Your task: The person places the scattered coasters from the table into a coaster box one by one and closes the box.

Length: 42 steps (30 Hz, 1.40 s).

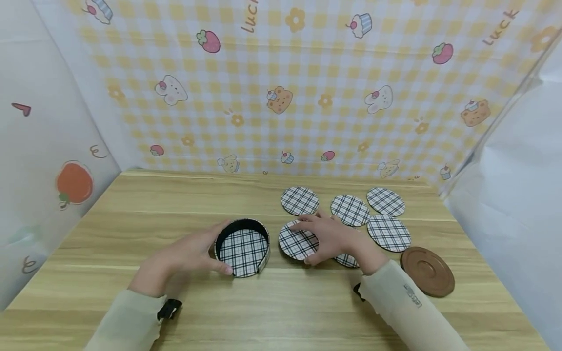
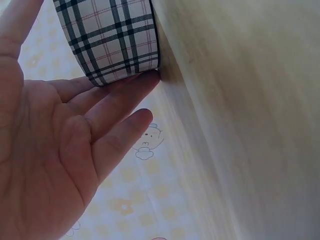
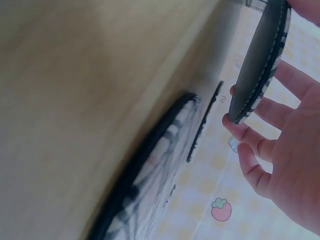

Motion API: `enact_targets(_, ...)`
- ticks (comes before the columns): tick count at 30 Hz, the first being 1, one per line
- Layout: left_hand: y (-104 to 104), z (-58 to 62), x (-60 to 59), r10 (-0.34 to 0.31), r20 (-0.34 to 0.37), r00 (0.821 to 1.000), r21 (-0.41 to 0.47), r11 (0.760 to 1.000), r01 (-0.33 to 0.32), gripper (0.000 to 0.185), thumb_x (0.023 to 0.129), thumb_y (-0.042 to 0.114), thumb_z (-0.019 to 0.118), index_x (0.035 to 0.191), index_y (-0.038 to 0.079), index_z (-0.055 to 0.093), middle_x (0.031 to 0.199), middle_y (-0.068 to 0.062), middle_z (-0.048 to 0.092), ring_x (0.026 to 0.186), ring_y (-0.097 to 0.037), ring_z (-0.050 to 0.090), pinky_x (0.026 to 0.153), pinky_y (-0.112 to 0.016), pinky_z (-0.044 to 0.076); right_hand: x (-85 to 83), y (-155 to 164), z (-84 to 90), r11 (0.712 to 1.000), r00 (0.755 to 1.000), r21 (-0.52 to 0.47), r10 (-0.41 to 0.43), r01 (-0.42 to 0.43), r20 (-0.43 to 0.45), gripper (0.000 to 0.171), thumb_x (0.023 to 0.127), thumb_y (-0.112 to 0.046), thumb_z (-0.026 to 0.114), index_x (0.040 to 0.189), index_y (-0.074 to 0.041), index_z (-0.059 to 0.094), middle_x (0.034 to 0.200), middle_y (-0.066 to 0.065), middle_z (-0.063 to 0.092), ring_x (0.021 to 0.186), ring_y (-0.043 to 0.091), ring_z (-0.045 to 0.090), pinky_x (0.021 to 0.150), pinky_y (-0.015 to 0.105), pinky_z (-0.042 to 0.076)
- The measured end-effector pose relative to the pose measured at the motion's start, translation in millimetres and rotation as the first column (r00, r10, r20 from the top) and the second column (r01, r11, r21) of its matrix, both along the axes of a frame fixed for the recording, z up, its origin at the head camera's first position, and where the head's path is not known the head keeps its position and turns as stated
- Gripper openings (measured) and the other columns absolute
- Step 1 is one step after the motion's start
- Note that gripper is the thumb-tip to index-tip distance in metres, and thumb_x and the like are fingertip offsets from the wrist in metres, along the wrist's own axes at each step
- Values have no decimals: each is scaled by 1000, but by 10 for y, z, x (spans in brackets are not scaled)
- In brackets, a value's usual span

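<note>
Resting on the pale wooden tabletop (image 1: pixel 175 204), the round, shallow box with a black-and-white plaid wall and lining (image 1: pixel 243 246) serves as the landmark. The left hand (image 1: pixel 184 256) lies against its left side with straight, relaxed fingers (image 2: pixel 117 107) touching the outer wall (image 2: pixel 112 37), steadying the box without wrapping round it. Just to the right of the box, the right hand (image 1: pixel 331 239) pinches a round plaid coaster with a dark, stitched edge (image 1: pixel 297 241); the right wrist view shows this disc (image 3: pixel 260 62) tilted up on its edge off the tabletop, thumb above and curled fingertips (image 3: pixel 240 131) under the lower rim. The held coaster sits right of the box, nearly touching its rim, its flat face turned roughly toward the opening, so the right hand is the nearer one for any move leftward over the rim. Farther right of the box and behind it lie four more plaid coasters: one (image 1: pixel 300 200) behind the held disc, then others (image 1: pixel 350 210) (image 1: pixel 385 201) (image 1: pixel 388 232) in a loose cluster; another (image 1: pixel 347 260) peeks from under the right wrist. A round brown wooden lid or saucer (image 1: pixel 427 271) lies farthest right of the box.
</note>
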<state>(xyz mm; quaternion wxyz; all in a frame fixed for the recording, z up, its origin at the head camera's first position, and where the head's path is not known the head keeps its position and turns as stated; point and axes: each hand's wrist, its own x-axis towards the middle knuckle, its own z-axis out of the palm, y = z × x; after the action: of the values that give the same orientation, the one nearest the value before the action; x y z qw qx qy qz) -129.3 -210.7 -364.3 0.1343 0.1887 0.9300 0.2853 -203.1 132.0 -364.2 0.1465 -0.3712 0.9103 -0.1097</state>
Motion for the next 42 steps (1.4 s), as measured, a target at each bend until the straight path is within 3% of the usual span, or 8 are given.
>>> enact_targets(7, 0, -11, -13, 15, 0, 1000, -8, 1000, -15, 119, 71, 53, 82, 157, 1, 18, 159, -26, 28, 143, -48, 33, 117, -64, 28, 16, -16, 59, 999, 997, -45, 16, -19, -72, 79, 74, -49, 77, 145, -32, 50, 158, 8, 39, 133, 37, 40, 98, 69, 38)
enact_targets(15, -2, -14, -38, 16, -5, 1000, 8, 1000, -16, 119, 71, 53, 83, 157, 1, 19, 160, -25, 28, 144, -47, 32, 117, -63, 27, 12, -118, 53, 994, 990, -100, 25, -39, -142, 79, 74, -55, 74, 145, -33, 50, 157, 6, 41, 125, 30, 44, 97, 56, 40)
enact_targets(26, -9, -24, -51, 20, -3, 1000, 12, 1000, -20, 117, 70, 50, 84, 157, 2, 21, 158, -25, 32, 142, -47, 36, 116, -63, 29, 58, -478, 125, 982, 989, -164, 75, -96, -131, 80, 73, -59, 74, 145, -31, 50, 156, 4, 40, 125, 24, 41, 96, 54, 39)
enact_targets(42, 24, -41, -66, -32, 8, 999, 87, 996, 31, 108, 70, 45, 87, 152, 4, 30, 143, -16, 53, 126, -34, 55, 108, -57, 45, 151, -960, 73, 980, 974, -89, 165, -181, -157, 78, 75, -59, 75, 144, -31, 51, 155, -1, 42, 125, 21, 42, 93, 41, 39)
